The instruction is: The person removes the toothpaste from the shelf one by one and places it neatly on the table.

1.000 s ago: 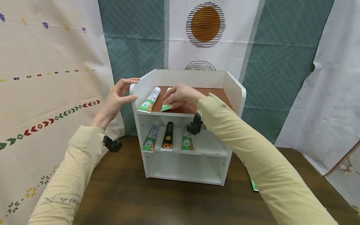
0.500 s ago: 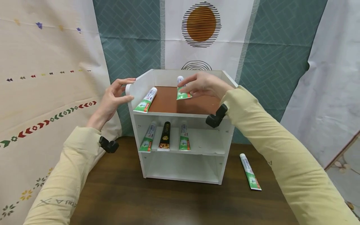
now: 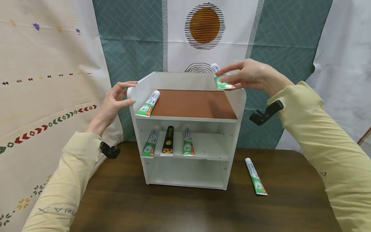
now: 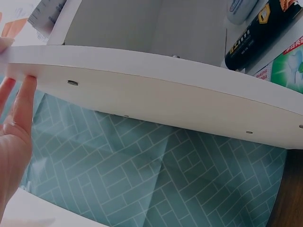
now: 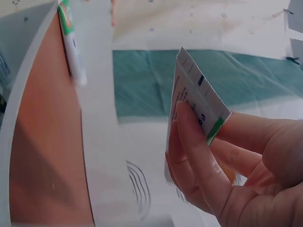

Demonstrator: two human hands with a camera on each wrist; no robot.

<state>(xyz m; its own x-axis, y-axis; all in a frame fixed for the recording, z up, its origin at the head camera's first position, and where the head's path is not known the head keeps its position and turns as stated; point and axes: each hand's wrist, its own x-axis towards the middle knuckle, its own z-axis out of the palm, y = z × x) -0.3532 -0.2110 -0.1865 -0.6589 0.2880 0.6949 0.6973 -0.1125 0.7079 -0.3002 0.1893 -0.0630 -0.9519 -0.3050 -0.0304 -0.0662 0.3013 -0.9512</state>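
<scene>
My right hand (image 3: pixel 252 75) pinches a white and green toothpaste tube (image 3: pixel 221 79) above the right back of the small white shelf unit (image 3: pixel 186 120). In the right wrist view, the fingers hold that tube (image 5: pixel 194 99) near its flat crimped end. My left hand (image 3: pixel 108 103) grips the upper edge of the unit's left side panel; the left wrist view has its fingertips (image 4: pixel 28 82) against the outer face. Another green toothpaste tube (image 3: pixel 148 103) lies at the left of the brown top shelf. The middle shelf bears two green tubes (image 3: pixel 151 141) (image 3: pixel 188 141) with a black tube (image 3: pixel 168 141) between them.
One more green toothpaste tube (image 3: pixel 256 176) lies on the dark wooden table (image 3: pixel 185 209), right of the unit. The bottom compartment (image 3: pixel 185 172) has white walls. Patterned curtains (image 3: pixel 130 38) hang behind and on both sides.
My right hand has lifted the toothpaste tube off the brown top shelf and carried it up and to the right. My left hand keeps its place on the side panel.
</scene>
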